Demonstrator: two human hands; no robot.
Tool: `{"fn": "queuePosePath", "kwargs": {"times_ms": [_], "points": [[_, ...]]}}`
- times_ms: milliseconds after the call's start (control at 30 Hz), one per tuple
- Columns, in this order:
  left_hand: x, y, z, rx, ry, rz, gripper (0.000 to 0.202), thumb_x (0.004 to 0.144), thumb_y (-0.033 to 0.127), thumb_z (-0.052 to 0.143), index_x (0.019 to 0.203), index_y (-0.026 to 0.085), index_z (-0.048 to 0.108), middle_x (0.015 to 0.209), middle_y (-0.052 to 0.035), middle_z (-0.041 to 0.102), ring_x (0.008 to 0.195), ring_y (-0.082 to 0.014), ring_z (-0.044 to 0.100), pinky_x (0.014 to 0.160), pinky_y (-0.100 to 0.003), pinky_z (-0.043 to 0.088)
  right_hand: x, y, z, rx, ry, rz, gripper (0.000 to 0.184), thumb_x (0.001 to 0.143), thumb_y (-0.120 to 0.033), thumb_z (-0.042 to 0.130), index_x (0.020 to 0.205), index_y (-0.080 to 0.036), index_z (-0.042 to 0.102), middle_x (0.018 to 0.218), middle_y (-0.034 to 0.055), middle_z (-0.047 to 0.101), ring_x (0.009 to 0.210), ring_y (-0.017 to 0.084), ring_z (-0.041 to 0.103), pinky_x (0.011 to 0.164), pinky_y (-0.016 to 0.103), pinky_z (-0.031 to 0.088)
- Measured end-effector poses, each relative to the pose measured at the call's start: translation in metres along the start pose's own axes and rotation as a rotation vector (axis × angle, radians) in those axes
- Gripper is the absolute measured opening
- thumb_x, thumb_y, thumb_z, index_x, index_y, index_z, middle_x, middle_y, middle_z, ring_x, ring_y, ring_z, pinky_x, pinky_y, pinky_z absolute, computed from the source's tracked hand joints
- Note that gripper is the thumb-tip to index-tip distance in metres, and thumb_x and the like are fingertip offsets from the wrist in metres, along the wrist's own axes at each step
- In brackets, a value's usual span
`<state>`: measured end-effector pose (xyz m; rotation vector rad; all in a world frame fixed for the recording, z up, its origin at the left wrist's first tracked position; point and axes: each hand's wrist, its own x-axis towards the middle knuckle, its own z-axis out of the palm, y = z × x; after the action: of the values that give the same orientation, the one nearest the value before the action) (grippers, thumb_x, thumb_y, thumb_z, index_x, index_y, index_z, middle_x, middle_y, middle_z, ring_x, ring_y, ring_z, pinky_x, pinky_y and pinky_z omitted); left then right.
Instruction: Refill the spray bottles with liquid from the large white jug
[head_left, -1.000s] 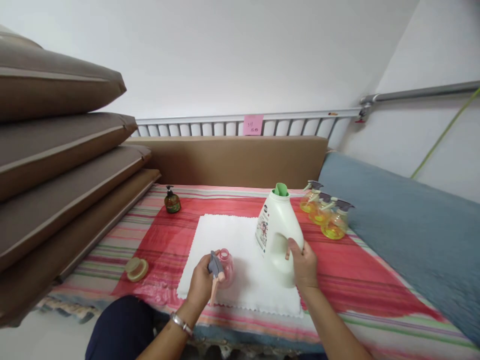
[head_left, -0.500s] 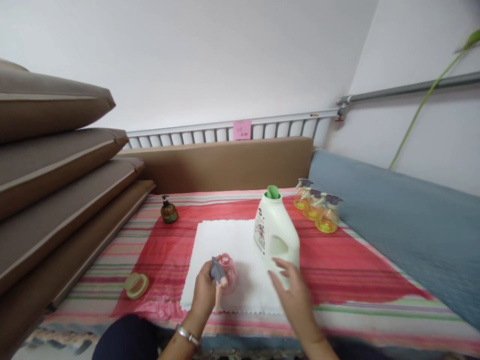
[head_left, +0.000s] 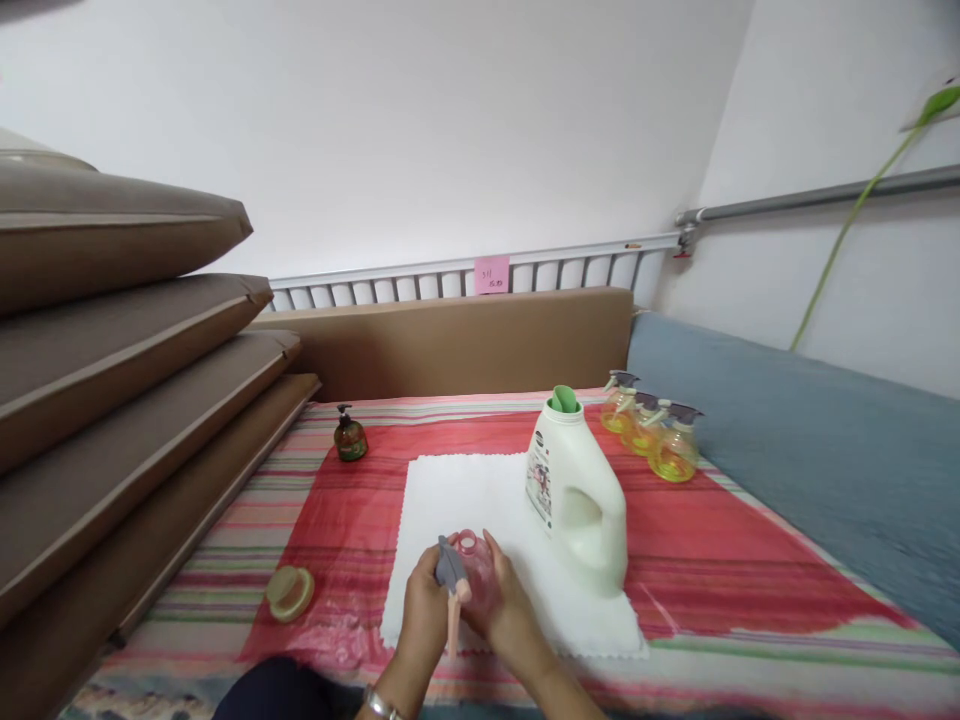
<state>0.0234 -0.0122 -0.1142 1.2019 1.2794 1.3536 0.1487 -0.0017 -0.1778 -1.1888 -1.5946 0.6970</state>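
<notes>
My left hand (head_left: 427, 605) is closed around a spray head (head_left: 452, 572) with a grey top and a pale pink trigger or nozzle part. Just to its right, my right hand (head_left: 510, 605) wraps round the side of a pink see-through bottle (head_left: 481, 572), whose open neck faces up. The bottle is over a white cloth (head_left: 442, 490) with a scalloped edge. On the right part of that cloth stands a large pale green jug (head_left: 583, 490), uncapped, with a green spout (head_left: 564, 399) at its mouth; neither hand touches it.
Three spray bottles (head_left: 673, 455) with yellow liquid stand at the back right. A dark pump bottle (head_left: 350, 438) is at the back left, and a pale round cap (head_left: 289, 592) lies front left. Brown cushions (head_left: 150, 370) are stacked along the left side.
My right hand has left the side of the jug and moved left onto the pink bottle. My left hand keeps the spray head. The view has shifted slightly.
</notes>
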Motion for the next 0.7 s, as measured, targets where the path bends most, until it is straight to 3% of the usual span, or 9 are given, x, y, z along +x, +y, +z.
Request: {"fn": "queuePosePath", "kwargs": {"times_ms": [233,367,567,700], "points": [[-0.012,0.009,-0.001,0.001,-0.014,-0.063,0.039,0.059,0.020,0.068,0.098,0.013,0.069,0.093,-0.0093,0.073,0.090,-0.0267,0.065,0.083,-0.034,0.049,-0.003,-0.030,-0.015,0.027,-0.042,-0.075,0.076,0.072,-0.025,0.067,0.136,-0.023,0.026,0.126,0.0108,0.048,0.116,0.025,0.049,0.099,0.040,0.042],[-0.017,0.013,0.002,0.047,0.014,-0.060,0.035,0.059,0.026,0.069,0.091,0.012,0.070,0.084,-0.0085,0.074,0.085,-0.0274,0.065,0.082,-0.035,0.050,-0.001,-0.030,-0.018,0.009,-0.035,-0.106,0.071,0.072,-0.023,0.064,0.134,-0.022,0.030,0.123,0.0110,0.051,0.112,0.027,0.051,0.096,0.043,0.043],[-0.022,0.012,0.007,-0.027,0.007,0.024,0.041,0.060,0.021,0.066,0.100,0.014,0.068,0.100,-0.0104,0.072,0.094,-0.0283,0.064,0.086,-0.037,0.049,0.000,-0.022,-0.020,-0.019,-0.033,-0.170,0.072,0.070,-0.026,0.064,0.134,-0.023,0.031,0.126,0.0118,0.050,0.115,0.030,0.048,0.099,0.048,0.039],[-0.018,0.004,0.009,-0.053,-0.010,0.004,0.048,0.058,0.011,0.060,0.105,0.015,0.066,0.107,-0.0099,0.070,0.101,-0.0277,0.062,0.094,-0.039,0.045,0.003,-0.017,-0.023,-0.011,-0.058,-0.152,0.072,0.072,-0.024,0.061,0.136,-0.020,0.030,0.130,0.0129,0.047,0.119,0.029,0.045,0.102,0.046,0.037]]}}
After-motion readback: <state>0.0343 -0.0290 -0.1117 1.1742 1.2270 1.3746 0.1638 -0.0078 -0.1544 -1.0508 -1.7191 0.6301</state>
